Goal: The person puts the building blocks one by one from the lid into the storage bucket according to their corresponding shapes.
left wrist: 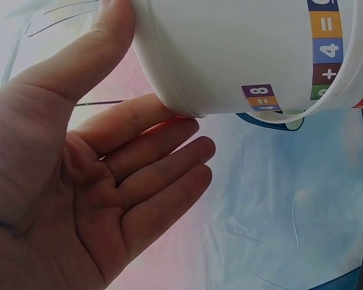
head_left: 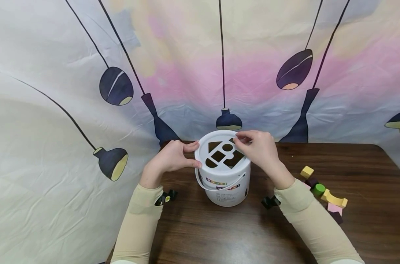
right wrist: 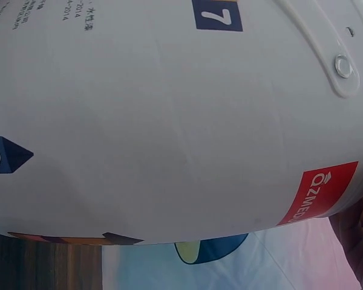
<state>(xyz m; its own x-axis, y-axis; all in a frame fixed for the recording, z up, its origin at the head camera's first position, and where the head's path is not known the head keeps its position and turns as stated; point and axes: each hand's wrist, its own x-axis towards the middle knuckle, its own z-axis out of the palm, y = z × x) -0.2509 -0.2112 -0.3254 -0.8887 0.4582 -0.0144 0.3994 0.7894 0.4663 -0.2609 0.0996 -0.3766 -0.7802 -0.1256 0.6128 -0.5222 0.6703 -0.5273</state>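
A white bucket (head_left: pixel 227 196) stands on the table, its white lid (head_left: pixel 204 146) pierced by cut-out shapes. At the lid's left edge my left hand (head_left: pixel 169 156) touches the rim with thumb and index finger spread apart. In the left wrist view the other fingers (left wrist: pixel 163 172) extend fairly straight, beside the bucket's rim. My right hand (head_left: pixel 260 148) is over the lid's right side, its thumb and index finger bent close together by an opening. Whether they pinch anything is hidden. Only part of that hand (right wrist: pixel 357 235) shows in the right wrist view, behind the bucket.
Right of my right forearm lie several blocks: a yellow block (head_left: pixel 307 172), a green cylinder (head_left: pixel 319 189), a yellow arch (head_left: pixel 335 200) and a pink block (head_left: pixel 334 209). The bucket's handle (head_left: pixel 200 181) hangs at its front. A printed cloth (head_left: pixel 186 73) hangs behind the wooden table (head_left: pixel 246 234).
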